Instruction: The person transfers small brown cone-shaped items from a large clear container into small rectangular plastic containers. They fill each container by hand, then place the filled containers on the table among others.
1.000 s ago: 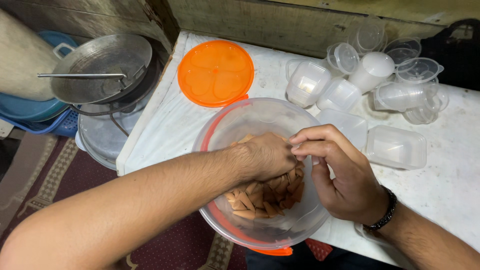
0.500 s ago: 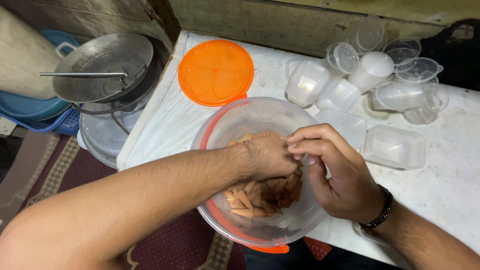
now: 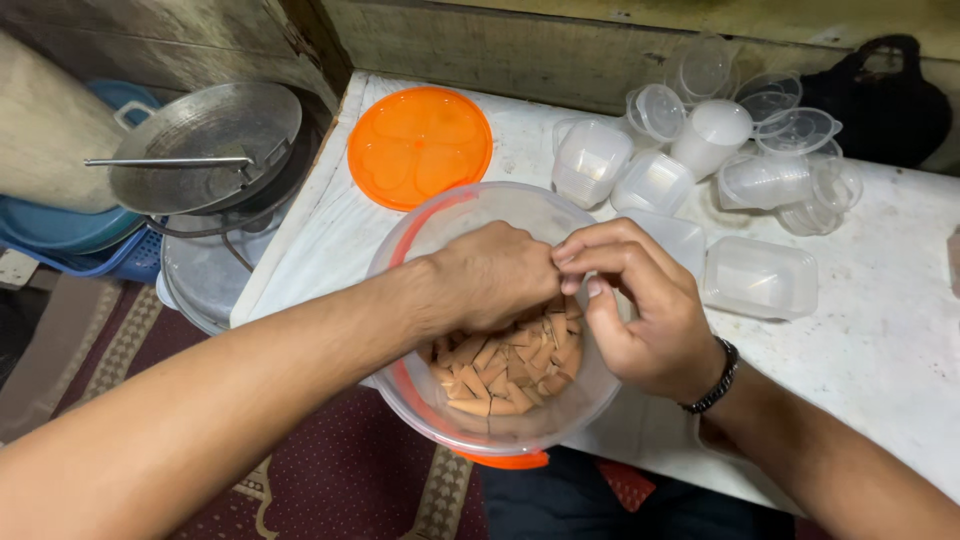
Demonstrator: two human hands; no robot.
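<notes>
Clear round plastic tub (image 3: 455, 225) with orange rim stands at the near edge of the white table (image 3: 880, 340), partly overhanging it toward the wearer. Tub about a third full of small tan rectangular snack pieces (image 3: 500, 370).

Left hand (image 3: 490, 275) reaches over the left rim, down into the tub, fingers curled under and buried among the pieces; closed or not, cannot tell, fingertips hidden by the knuckles. Right hand (image 3: 640, 305), dark bracelet (image 3: 715, 380) at the wrist, over the right rim, thumb and fingertips pinched together just beside the left knuckles; whatever sits between them too small to make out.

Orange lid (image 3: 420, 145) flat on the table behind the tub, near the left table edge, apart from the tub. Cluster of empty clear plastic containers (image 3: 700, 150) to the rear right; one rectangular clear container (image 3: 760, 278) just beside the right hand. Bare table surface open to the right of it, up to the frame edge.

Left of the table, lower down: metal pan (image 3: 205, 145) with long handle atop stacked metal trays, blue basin (image 3: 60, 225) cut off by the frame. Dark bag (image 3: 880, 95) at the rear right. Tub's near rim hides the table edge beneath.
</notes>
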